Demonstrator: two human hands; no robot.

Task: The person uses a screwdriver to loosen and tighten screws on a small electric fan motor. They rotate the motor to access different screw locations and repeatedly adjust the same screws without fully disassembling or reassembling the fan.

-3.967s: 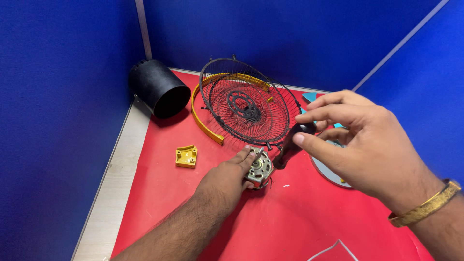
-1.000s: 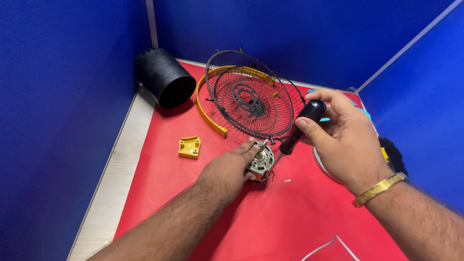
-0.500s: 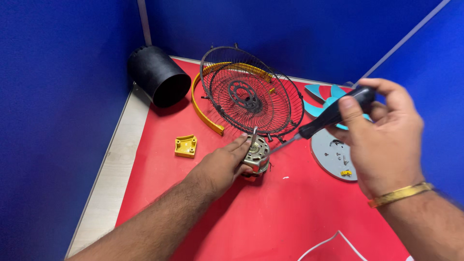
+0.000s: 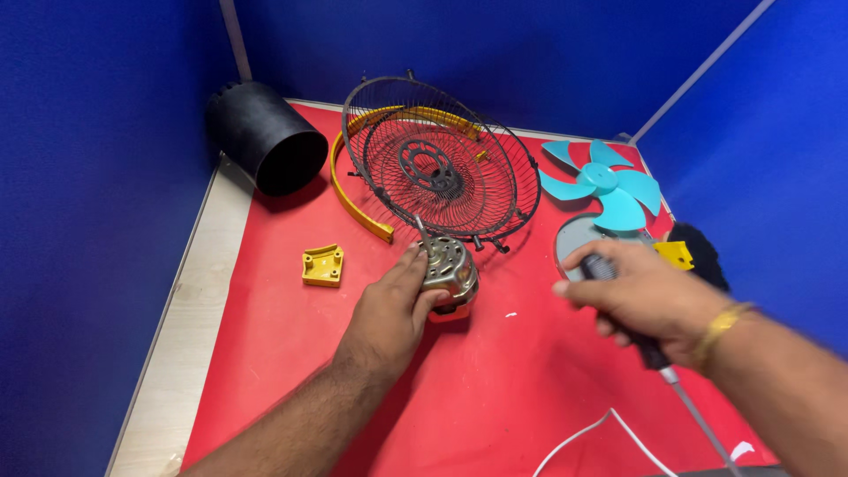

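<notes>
Nearest, the right hand (image 4: 649, 300) has its grip closed around a black-handled screwdriver (image 4: 658, 358), the shaft pointing down toward the near edge beside a white cable (image 4: 601, 428). Just left, the left hand (image 4: 389, 314) has its grip wrapped on a small metal motor (image 4: 448, 265) standing on the red counter (image 4: 495, 389). Beyond lie a yellow bracket (image 4: 322, 265), a black wire fan guard (image 4: 437, 168) resting over a yellow ring (image 4: 353, 199), a teal fan blade (image 4: 605, 190) and, farthest, a black cylinder (image 4: 265, 137).
</notes>
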